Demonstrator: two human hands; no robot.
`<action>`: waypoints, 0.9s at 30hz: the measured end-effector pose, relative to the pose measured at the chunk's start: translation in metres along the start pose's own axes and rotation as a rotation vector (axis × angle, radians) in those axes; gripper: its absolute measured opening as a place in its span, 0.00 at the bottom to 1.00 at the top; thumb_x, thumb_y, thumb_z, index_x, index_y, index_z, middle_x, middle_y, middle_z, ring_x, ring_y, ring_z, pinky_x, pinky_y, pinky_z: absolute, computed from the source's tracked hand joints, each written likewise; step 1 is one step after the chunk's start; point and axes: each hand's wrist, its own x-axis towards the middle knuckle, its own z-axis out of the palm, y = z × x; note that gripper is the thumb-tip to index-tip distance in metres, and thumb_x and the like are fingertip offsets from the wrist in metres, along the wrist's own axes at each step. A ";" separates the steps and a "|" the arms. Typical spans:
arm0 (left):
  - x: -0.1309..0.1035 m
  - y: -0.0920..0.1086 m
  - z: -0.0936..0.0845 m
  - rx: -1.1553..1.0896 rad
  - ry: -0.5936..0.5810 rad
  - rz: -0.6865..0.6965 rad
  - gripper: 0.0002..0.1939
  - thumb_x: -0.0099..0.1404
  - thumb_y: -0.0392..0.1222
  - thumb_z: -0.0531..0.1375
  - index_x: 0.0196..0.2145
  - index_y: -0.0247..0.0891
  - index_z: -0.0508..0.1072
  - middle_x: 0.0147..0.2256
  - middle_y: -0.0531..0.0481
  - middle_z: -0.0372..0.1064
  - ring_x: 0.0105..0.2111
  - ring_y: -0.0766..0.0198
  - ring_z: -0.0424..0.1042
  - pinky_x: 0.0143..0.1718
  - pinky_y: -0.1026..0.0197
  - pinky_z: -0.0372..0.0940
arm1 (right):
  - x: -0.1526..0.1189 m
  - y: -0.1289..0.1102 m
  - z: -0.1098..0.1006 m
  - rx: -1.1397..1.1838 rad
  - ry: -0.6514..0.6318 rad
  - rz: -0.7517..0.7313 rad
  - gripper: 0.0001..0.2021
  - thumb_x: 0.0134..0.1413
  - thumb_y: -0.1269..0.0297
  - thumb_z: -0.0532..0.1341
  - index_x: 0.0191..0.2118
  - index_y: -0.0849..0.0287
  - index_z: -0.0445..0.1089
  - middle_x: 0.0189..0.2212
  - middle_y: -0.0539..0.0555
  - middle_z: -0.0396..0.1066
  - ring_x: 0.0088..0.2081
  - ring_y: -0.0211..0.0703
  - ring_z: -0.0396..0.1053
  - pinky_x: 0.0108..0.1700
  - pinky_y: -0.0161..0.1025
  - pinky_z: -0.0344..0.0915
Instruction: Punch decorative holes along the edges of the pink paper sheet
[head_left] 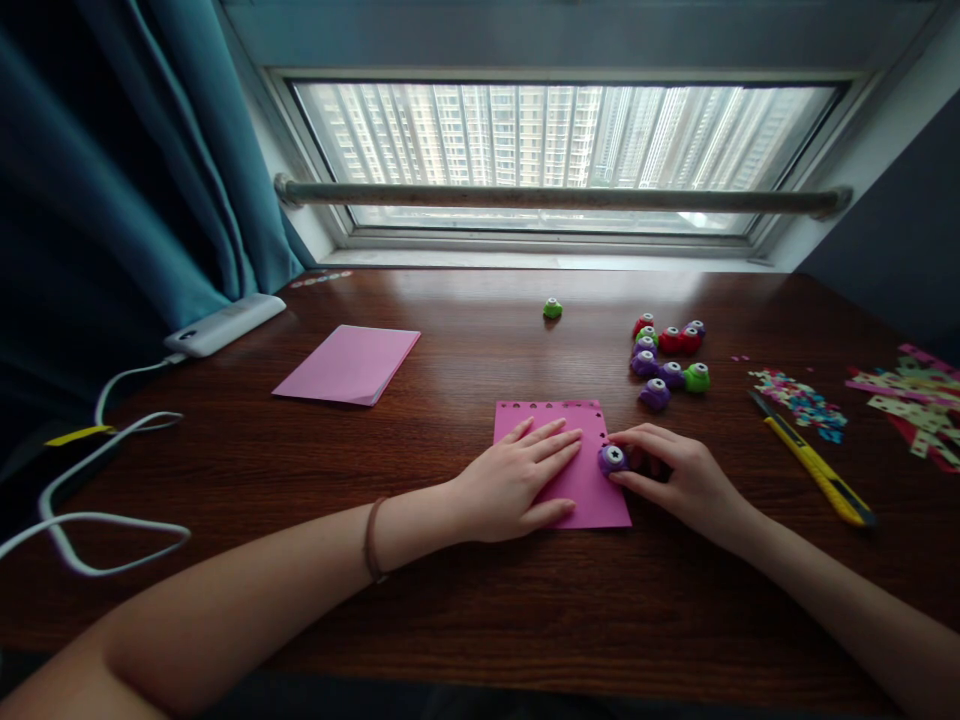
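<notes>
My left hand [517, 480] lies flat, fingers stretched, on a bright pink sheet of paper [589, 500] on the table. Small shapes are punched along the sheet's top edge and down the upper part of its right edge. Between the thumb and fingers of my right hand [686, 480] is a purple craft punch [613, 459] with a star mark on its white top. The punch sits at the sheet's right edge, just below the punched holes. Its slot and the paper edge inside are hidden from view.
Several red, green and purple craft punches [671, 375] stand at the right; one green punch [553, 309] is farther back. Pale pink paper [349, 365] lies left. On the right are a yellow utility knife [821, 472], confetti [802, 400] and punched strips [919, 400]. A white device [229, 325] with a cable is far left.
</notes>
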 end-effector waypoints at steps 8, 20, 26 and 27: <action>0.000 0.000 -0.001 -0.003 -0.003 -0.006 0.33 0.66 0.55 0.48 0.62 0.34 0.44 0.62 0.45 0.41 0.62 0.58 0.36 0.61 0.49 0.37 | 0.000 0.000 0.000 0.004 -0.004 0.003 0.13 0.51 0.61 0.61 0.45 0.54 0.66 0.35 0.48 0.67 0.32 0.33 0.62 0.33 0.32 0.60; 0.000 0.000 -0.001 -0.013 0.008 -0.003 0.33 0.66 0.54 0.49 0.62 0.35 0.44 0.62 0.44 0.42 0.62 0.57 0.37 0.61 0.49 0.37 | 0.001 0.000 0.000 -0.001 0.000 0.010 0.13 0.51 0.61 0.61 0.44 0.55 0.67 0.36 0.50 0.68 0.31 0.35 0.63 0.32 0.33 0.60; 0.000 0.001 -0.001 -0.027 0.012 0.004 0.33 0.66 0.54 0.49 0.62 0.35 0.44 0.62 0.44 0.42 0.62 0.57 0.37 0.61 0.48 0.38 | 0.001 -0.001 0.000 0.007 0.000 -0.003 0.14 0.52 0.60 0.60 0.44 0.56 0.67 0.36 0.52 0.68 0.31 0.37 0.63 0.32 0.34 0.62; -0.001 0.001 -0.001 -0.026 0.014 0.001 0.33 0.66 0.54 0.49 0.62 0.35 0.44 0.62 0.44 0.42 0.62 0.57 0.37 0.61 0.48 0.38 | 0.001 -0.001 0.000 0.008 0.003 -0.006 0.14 0.51 0.60 0.60 0.44 0.56 0.67 0.35 0.52 0.68 0.31 0.37 0.63 0.31 0.34 0.62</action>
